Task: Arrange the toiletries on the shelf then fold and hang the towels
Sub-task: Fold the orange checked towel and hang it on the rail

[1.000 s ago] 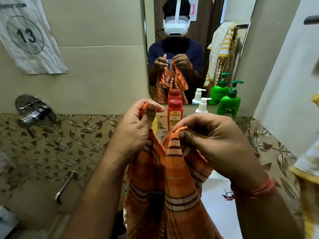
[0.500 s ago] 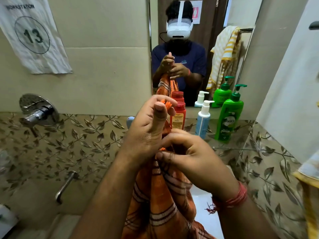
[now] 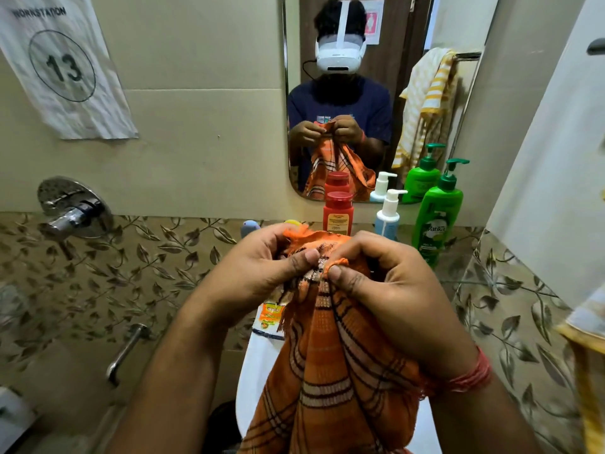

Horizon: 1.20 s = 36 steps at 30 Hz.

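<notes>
Orange striped towel hangs straight down from my fingertips, long axis vertical, top edge bunched btwn both hands over the white basin. Left hand and right hand side by side, thumbs nearly touching, each pinching the hem tight. Toiletries beyond my knuckles: red bottle, white pump bottle, green bottle.

Towel between both hands, before bottles on ledge; mirror behind
</notes>
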Each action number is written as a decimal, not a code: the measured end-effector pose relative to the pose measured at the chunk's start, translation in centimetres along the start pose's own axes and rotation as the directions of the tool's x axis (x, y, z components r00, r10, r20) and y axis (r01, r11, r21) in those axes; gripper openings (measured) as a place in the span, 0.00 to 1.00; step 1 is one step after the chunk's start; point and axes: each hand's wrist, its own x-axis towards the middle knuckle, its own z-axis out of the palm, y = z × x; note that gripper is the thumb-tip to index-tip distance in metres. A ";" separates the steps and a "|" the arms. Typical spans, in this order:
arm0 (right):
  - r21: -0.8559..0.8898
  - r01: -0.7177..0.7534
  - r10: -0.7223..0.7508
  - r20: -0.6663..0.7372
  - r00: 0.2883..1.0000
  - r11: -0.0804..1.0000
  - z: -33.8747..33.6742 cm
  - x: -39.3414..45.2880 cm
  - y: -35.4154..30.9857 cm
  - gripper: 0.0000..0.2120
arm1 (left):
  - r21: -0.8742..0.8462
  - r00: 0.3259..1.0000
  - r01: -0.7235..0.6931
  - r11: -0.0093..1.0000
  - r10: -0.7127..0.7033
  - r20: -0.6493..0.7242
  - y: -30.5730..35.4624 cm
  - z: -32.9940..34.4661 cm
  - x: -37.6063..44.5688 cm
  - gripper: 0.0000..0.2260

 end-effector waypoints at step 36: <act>-0.331 0.120 -0.137 -0.029 0.990 0.936 0.3 -1.3 -0.3 0.05 | -0.081 0.919 -0.368 0.926 0.349 -0.186 -1.3 2.1 -2.8 0.03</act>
